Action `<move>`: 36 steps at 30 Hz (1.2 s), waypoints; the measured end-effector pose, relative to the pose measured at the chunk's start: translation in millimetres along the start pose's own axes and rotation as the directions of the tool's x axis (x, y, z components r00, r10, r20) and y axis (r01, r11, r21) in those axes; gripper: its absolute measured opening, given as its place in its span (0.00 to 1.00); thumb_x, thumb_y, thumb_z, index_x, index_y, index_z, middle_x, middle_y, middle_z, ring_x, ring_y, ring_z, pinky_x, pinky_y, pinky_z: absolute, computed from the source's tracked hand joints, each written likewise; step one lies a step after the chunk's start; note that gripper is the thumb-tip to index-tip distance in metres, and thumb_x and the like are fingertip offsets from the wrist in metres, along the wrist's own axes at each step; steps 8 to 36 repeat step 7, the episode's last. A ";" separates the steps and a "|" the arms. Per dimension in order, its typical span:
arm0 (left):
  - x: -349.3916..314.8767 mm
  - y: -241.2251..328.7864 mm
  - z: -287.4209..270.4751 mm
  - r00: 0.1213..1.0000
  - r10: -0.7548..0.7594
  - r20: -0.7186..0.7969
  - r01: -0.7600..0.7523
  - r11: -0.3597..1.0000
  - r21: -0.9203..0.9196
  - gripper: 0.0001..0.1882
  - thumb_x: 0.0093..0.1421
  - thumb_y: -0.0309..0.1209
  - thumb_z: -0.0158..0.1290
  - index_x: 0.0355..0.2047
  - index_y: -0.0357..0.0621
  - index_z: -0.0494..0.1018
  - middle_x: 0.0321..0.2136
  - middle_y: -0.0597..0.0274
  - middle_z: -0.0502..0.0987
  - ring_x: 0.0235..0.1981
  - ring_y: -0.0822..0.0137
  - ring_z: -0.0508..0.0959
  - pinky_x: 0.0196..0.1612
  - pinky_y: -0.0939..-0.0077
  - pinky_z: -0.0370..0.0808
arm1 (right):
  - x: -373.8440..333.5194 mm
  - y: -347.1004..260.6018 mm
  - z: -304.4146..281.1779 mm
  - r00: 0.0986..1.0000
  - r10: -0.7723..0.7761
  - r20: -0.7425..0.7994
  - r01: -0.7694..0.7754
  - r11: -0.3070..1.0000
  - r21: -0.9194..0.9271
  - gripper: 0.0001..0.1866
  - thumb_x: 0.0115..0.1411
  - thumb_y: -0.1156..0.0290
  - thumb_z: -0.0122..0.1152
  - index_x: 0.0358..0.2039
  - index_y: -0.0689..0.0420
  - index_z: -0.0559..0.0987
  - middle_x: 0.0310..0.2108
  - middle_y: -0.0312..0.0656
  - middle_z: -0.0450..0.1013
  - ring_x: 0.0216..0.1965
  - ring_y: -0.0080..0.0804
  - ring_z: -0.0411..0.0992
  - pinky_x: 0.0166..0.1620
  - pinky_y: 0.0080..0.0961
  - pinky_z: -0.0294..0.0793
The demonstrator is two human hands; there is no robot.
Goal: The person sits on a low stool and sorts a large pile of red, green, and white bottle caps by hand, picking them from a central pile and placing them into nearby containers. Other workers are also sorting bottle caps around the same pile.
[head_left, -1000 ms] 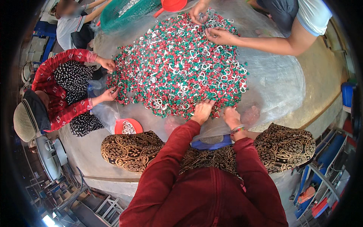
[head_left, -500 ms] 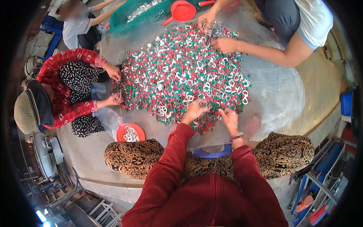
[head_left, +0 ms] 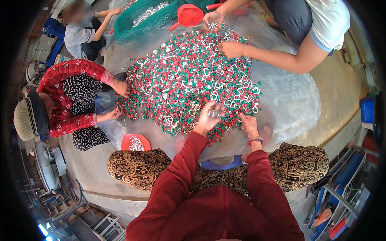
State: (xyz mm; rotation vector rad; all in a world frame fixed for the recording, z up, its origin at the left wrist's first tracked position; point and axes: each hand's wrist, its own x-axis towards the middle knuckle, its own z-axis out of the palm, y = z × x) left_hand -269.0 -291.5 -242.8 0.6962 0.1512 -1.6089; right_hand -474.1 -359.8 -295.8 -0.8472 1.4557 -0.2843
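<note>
A broad heap of small red and green pieces (head_left: 181, 76), mixed with silvery metal rings (head_left: 193, 83), lies before me on clear plastic sheeting. At the heap's near edge my left hand (head_left: 204, 120) is turned palm up, with fingers curled round several metal rings (head_left: 213, 114). To its right my right hand (head_left: 250, 125) has its thumb and fingertips drawn together over the heap's near right margin. Whatever may be between those fingertips is too small to make out.
A red scoop (head_left: 136, 143) of rings rests at front left, near a co-worker in a red patterned top (head_left: 76, 72). Another co-worker's hands (head_left: 231, 49) work at the far right. Behind are a red scoop (head_left: 190, 15) and a green basket (head_left: 145, 20). A blue container (head_left: 221, 163) sits between my legs.
My left hand has turned up, showing the rings in its palm. My right hand has shifted slightly right. The far-right co-worker's one hand has opened, with rings showing in it.
</note>
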 end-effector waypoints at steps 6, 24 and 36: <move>40.9 -25.1 -18.8 0.875 0.180 0.449 -0.295 -0.537 0.791 0.11 0.55 0.36 0.57 0.35 0.47 0.73 0.30 0.57 0.76 0.30 0.61 0.78 0.26 0.67 0.74 | 8.0 1.8 -8.3 0.965 -0.258 -0.047 0.261 0.961 0.089 0.16 0.50 0.61 0.64 0.17 0.58 0.70 0.12 0.33 0.65 0.12 0.25 0.62 0.18 0.28 0.65; 41.8 -33.0 -10.7 0.984 0.092 0.153 -0.038 -0.730 0.682 0.13 0.54 0.39 0.58 0.38 0.50 0.74 0.46 0.54 0.71 0.37 0.55 0.78 0.39 0.62 0.76 | 4.4 0.7 -13.4 0.977 -0.213 0.022 0.192 0.918 0.346 0.14 0.50 0.62 0.64 0.19 0.56 0.71 0.13 0.33 0.67 0.14 0.27 0.66 0.19 0.27 0.68; 41.8 -33.0 -10.7 0.984 0.092 0.153 -0.038 -0.730 0.682 0.13 0.54 0.39 0.58 0.38 0.50 0.74 0.46 0.54 0.71 0.37 0.55 0.78 0.39 0.62 0.76 | 4.4 0.7 -13.4 0.977 -0.213 0.022 0.192 0.918 0.346 0.14 0.50 0.62 0.64 0.19 0.56 0.71 0.13 0.33 0.67 0.14 0.27 0.66 0.19 0.27 0.68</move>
